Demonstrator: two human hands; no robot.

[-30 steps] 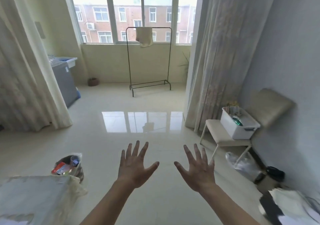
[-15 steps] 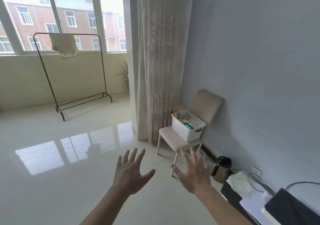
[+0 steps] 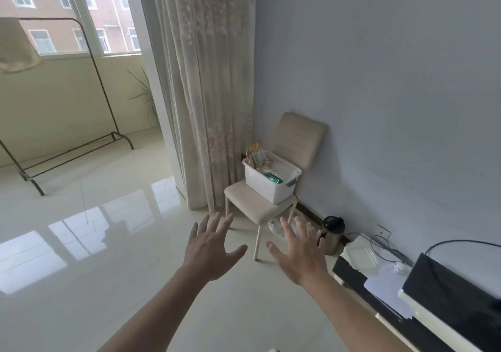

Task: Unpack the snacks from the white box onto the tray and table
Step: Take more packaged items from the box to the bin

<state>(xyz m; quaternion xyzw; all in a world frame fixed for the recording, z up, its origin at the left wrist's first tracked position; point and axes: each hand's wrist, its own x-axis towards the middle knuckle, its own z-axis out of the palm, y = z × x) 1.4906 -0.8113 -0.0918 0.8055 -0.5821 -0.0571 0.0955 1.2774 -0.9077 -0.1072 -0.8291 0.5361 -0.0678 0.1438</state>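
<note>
— One white box sits on the beige chair seat, beside the curtain, with snack packets poking out.
— And the hands?
— Left hand and right hand hover short of the chair, fingers spread wide, holding nothing. A dark-lidded flask stands on the floor by the wall.

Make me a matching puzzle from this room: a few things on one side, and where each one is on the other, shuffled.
Things:
1. white box
2. black-lidded jug
3. beige cloth
4. left hand

Places:
A. on the floor by the grey wall
B. draped over the metal rack
C. on the chair seat
D. in the air, fingers spread, holding nothing

Pairs: 1-C, 2-A, 3-B, 4-D
</note>
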